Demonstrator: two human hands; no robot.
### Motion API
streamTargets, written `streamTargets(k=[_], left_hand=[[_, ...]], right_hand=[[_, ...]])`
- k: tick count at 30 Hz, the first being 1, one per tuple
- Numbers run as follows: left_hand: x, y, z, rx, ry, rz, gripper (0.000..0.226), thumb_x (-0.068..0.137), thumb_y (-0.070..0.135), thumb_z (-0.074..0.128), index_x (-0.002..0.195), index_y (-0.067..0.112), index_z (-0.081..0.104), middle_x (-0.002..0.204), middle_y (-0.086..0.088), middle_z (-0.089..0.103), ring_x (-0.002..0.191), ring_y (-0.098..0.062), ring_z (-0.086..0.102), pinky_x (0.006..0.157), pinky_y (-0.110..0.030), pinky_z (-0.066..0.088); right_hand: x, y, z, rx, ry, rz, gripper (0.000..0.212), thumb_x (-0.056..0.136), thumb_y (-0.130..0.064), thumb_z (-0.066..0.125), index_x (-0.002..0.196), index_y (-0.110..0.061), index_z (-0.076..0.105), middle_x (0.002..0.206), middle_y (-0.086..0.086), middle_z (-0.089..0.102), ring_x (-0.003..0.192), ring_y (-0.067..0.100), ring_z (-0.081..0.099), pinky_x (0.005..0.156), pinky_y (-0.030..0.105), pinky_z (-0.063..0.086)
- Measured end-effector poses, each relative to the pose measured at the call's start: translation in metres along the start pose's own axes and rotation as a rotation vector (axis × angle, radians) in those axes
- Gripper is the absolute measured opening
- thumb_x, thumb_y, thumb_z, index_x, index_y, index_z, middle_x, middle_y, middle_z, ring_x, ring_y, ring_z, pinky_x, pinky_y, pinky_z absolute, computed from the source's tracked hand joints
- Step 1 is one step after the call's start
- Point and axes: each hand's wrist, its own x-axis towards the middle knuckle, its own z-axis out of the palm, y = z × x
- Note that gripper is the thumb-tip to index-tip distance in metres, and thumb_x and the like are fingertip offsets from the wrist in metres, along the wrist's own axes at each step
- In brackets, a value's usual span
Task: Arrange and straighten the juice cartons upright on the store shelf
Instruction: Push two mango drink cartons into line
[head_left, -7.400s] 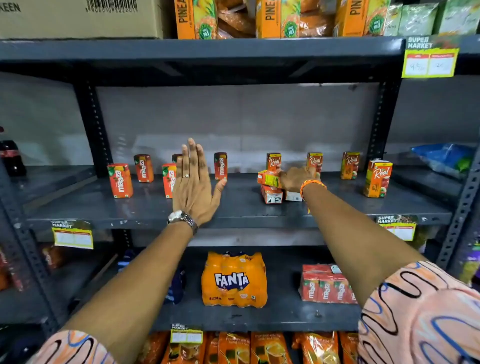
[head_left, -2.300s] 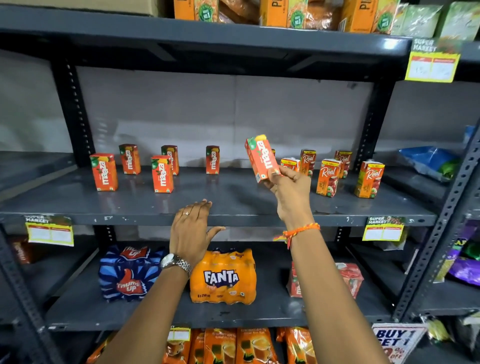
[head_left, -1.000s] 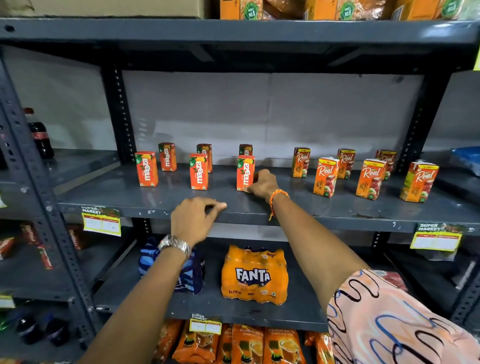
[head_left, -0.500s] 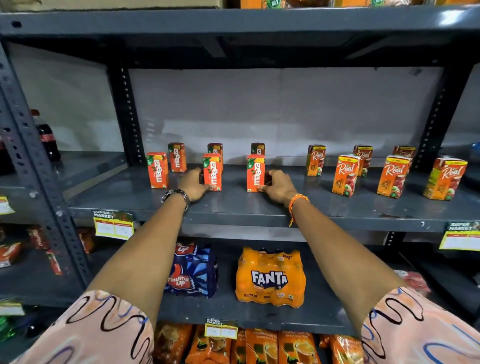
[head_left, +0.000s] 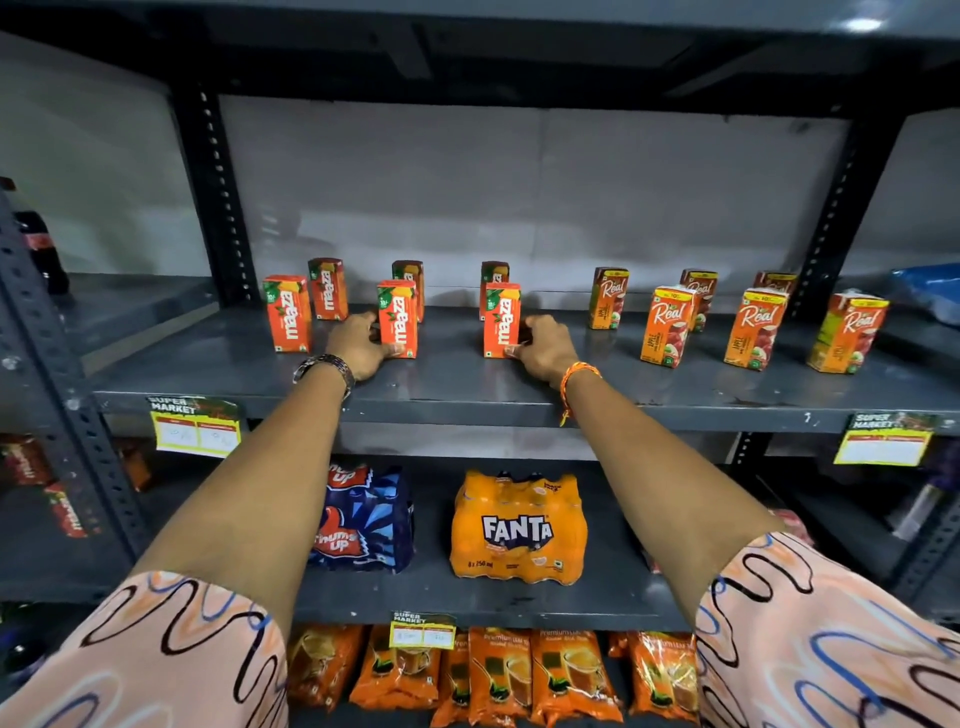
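Your left hand (head_left: 358, 347) is curled against the left side of the middle front Maaza carton (head_left: 397, 318), thumb at its base, fingers behind it; it looks like a light hold, not a lift. Your right hand (head_left: 543, 347) grips the right front Maaza carton (head_left: 502, 319) from its right side, thumb at the lower front corner. Both cartons stand upright on the shelf (head_left: 457, 379), long axis vertical, in the front row toward the shelf's left half. Each carton lies just inward of the hand on it, so any nudge would push the two toward each other or square their faces to the front edge. The left front Maaza carton (head_left: 287, 314) stands free, nearer your left hand. The Real cartons (head_left: 667, 326) toward the right end stand slightly turned; your right hand is the nearer one for those.
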Motion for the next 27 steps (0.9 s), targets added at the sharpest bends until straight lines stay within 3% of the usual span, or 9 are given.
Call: streamTargets(k=[11,15,17,18,20,22,24,26,27], left_hand=[[-0.002,0.003,0.005,0.049,0.053,0.011,0.047,0.082,0.017,0.073,0.125,0.008,0.058,0.127,-0.013,0.065,0.117,-0.03,0.06,0.105,-0.047,0.043],[0.005,-0.004,0.001,0.042,-0.035,-0.028,0.06,0.076,0.032,0.078,0.129,0.012,0.055,0.131,-0.01,0.062,0.119,-0.029,0.058,0.105,-0.049,0.042],[0.003,-0.008,-0.007,0.0,-0.038,-0.106,0.073,0.067,0.044,0.082,0.127,0.015,0.054,0.13,-0.01,0.063,0.116,-0.03,0.06,0.101,-0.051,0.046],[-0.007,-0.001,-0.007,-0.042,0.021,-0.133,0.063,0.068,0.037,0.083,0.12,0.015,0.056,0.124,-0.013,0.065,0.112,-0.032,0.062,0.097,-0.052,0.048],[-0.04,0.03,0.006,-0.107,0.319,-0.103,0.031,0.074,0.011,0.076,0.102,0.013,0.064,0.106,-0.016,0.07,0.099,-0.035,0.067,0.09,-0.041,0.053],[-0.079,0.081,0.04,-0.121,0.59,0.096,0.015,0.074,0.0,0.067,0.086,0.009,0.071,0.101,-0.014,0.072,0.09,-0.031,0.069,0.077,-0.02,0.049],[-0.097,0.134,0.086,-0.216,0.448,0.255,0.018,0.075,0.001,0.069,0.079,0.019,0.069,0.098,-0.009,0.073,0.087,-0.025,0.07,0.077,-0.025,0.051],[-0.091,0.179,0.129,-0.326,0.059,0.195,0.028,0.077,0.014,0.075,0.103,0.019,0.064,0.105,-0.003,0.071,0.094,-0.019,0.069,0.086,-0.035,0.054],[-0.08,0.197,0.148,-0.333,-0.116,0.145,0.047,0.079,0.018,0.075,0.122,0.015,0.056,0.113,-0.001,0.064,0.103,-0.019,0.065,0.092,-0.037,0.052]], right_hand=[[-0.001,0.001,-0.002,0.043,-0.009,0.009,0.052,0.084,-0.024,0.075,0.13,-0.004,0.061,0.131,0.014,0.066,0.123,0.03,0.061,0.109,0.044,0.045],[-0.019,-0.002,-0.025,0.135,-0.004,-0.022,0.055,0.086,-0.018,0.073,0.134,-0.001,0.055,0.128,0.017,0.066,0.121,0.031,0.062,0.107,0.039,0.046],[-0.036,0.009,-0.049,0.361,0.103,-0.075,0.054,0.087,-0.005,0.069,0.138,0.0,0.051,0.119,0.016,0.066,0.11,0.026,0.064,0.1,0.035,0.051],[-0.049,0.019,-0.065,0.498,0.2,-0.091,0.051,0.087,0.001,0.066,0.136,-0.001,0.052,0.114,0.01,0.064,0.102,0.018,0.064,0.094,0.027,0.053],[-0.074,0.057,-0.101,0.665,0.527,-0.074,0.042,0.086,0.007,0.061,0.127,-0.003,0.058,0.103,-0.001,0.06,0.083,-0.003,0.06,0.077,0.013,0.053],[-0.09,0.103,-0.134,0.727,0.861,0.029,0.039,0.083,0.011,0.06,0.119,-0.002,0.06,0.095,0.001,0.061,0.075,-0.004,0.06,0.07,0.014,0.051],[-0.086,0.143,-0.158,0.623,0.96,0.138,0.05,0.077,0.003,0.067,0.124,-0.003,0.053,0.106,0.009,0.062,0.091,0.016,0.064,0.084,0.033,0.056],[-0.069,0.164,-0.176,0.413,0.821,0.237,0.069,0.072,-0.008,0.074,0.133,0.0,0.043,0.127,0.019,0.055,0.118,0.034,0.057,0.104,0.047,0.046],[-0.061,0.17,-0.184,0.289,0.733,0.278,0.076,0.072,-0.01,0.078,0.136,0.004,0.039,0.135,0.023,0.05,0.127,0.039,0.049,0.11,0.047,0.039]])
